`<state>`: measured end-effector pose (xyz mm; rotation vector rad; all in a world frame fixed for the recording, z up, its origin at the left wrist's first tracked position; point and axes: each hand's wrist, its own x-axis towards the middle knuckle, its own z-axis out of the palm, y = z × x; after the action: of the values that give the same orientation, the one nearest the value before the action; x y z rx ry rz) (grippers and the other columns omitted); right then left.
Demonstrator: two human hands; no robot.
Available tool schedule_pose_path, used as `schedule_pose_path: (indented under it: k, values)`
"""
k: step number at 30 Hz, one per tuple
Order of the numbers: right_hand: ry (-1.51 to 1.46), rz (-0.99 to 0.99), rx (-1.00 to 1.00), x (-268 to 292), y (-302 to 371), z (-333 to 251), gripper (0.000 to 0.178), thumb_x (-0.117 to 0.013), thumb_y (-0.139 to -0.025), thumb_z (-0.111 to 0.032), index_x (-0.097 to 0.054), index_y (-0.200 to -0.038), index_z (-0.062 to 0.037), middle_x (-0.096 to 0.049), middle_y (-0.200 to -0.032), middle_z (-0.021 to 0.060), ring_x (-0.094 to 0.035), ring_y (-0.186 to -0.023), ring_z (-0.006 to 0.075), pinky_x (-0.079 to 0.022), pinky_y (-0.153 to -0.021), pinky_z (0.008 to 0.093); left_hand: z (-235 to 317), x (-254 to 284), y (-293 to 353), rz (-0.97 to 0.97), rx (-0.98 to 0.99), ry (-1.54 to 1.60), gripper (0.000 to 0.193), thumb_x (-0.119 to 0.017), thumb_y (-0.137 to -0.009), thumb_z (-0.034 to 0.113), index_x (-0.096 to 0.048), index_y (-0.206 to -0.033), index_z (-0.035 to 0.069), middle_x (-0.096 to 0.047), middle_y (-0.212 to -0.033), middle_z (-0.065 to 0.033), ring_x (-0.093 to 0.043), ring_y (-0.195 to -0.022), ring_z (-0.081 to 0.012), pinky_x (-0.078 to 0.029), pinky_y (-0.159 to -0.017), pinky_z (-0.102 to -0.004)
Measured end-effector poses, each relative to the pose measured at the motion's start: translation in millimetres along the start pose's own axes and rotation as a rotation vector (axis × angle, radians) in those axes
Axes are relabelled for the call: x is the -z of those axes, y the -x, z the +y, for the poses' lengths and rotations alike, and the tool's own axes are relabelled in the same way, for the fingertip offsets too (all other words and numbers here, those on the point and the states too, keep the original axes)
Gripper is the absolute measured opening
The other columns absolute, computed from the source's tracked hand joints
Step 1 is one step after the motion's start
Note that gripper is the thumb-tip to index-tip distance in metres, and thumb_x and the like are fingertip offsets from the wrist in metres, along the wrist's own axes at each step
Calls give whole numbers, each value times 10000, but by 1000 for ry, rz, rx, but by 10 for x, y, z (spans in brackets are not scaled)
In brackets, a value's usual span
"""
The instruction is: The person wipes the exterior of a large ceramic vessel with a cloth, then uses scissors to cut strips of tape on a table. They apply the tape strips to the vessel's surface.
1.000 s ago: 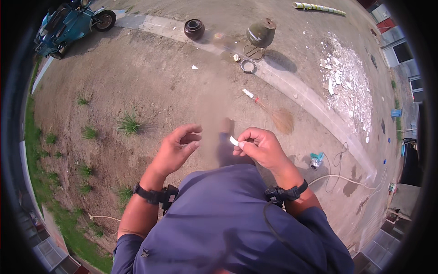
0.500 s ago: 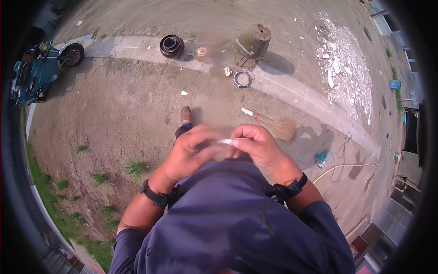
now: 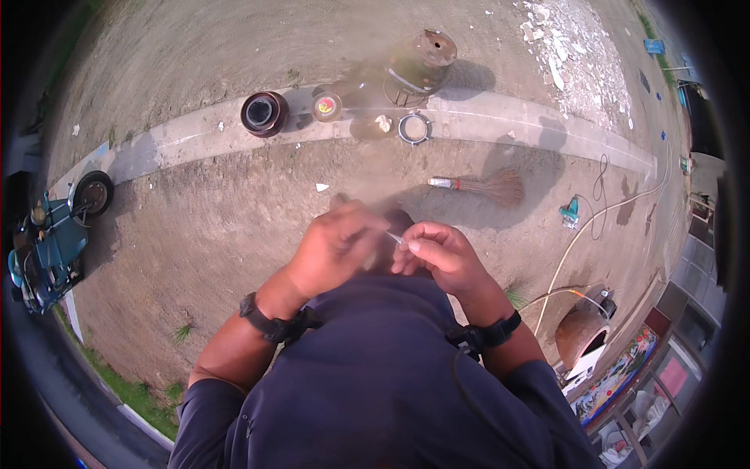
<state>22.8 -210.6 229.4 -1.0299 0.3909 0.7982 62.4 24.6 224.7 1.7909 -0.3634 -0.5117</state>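
1. The right hand (image 3: 436,252) pinches a thin white strip (image 3: 396,237), which sits between the hands.
2. The left hand (image 3: 336,244), blurred, curls at the strip's ten o'clock end; whether it grips, I cannot tell.
3. From the hands, a grey ring (image 3: 401,130) lies at twelve o'clock on a pale path (image 3: 473,116).
4. A straw broom (image 3: 494,187) lies at two, a teal vehicle (image 3: 64,242) at nine.

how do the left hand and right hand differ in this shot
The left hand has blurred fingers; the right hand looks sharper. The right hand pinches the thin white strip; the left hand is at its other end, contact unclear. Both wear dark wristbands.
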Motion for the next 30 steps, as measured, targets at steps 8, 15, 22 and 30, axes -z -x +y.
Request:
schedule_pose_path:
  k: [8,15,22,30]
  values:
    - [1385,106,-119,731,-451,868,338,-712,-923,-351,-714,-1116,-74,-736,-958,111,-717,-946,298,-557,-848,397,-397,306,-634,-12,234,-95,147,-703,-918,7,-712,-1065,19,-678,-947,-93,-673,-848,-187,-532,-773,-294]
    - [1224,36,-421,866,-503,1312,259,-680,-900,-322,-737,-1030,-105,-706,-1055,149,-678,-1043,358,-539,-896,487,-767,423,-1080,-76,230,-210,161,-732,-921,67,-705,-1067,5,-690,-966,-102,-676,-881,-201,-532,-799,-312]
    - [878,-307,-316,660,-783,1132,238,-710,-891,-320,-758,-974,-102,-730,-949,142,-698,-912,350,-547,-837,448,-1526,673,-1713,-230,218,-283,140,-730,-921,94,-713,-1038,19,-698,-964,-120,-688,-889,-246,-536,-802,-340]
    - [629,670,164,1213,-2947,1124,324,-767,-862,-324,-728,-1075,-84,-710,-981,134,-690,-935,325,-552,-833,408,-2920,628,-2768,-320,-41,-398,132,-738,-910,84,-707,-1021,20,-703,-934,-113,-688,-837,-259,-542,-771,-349]
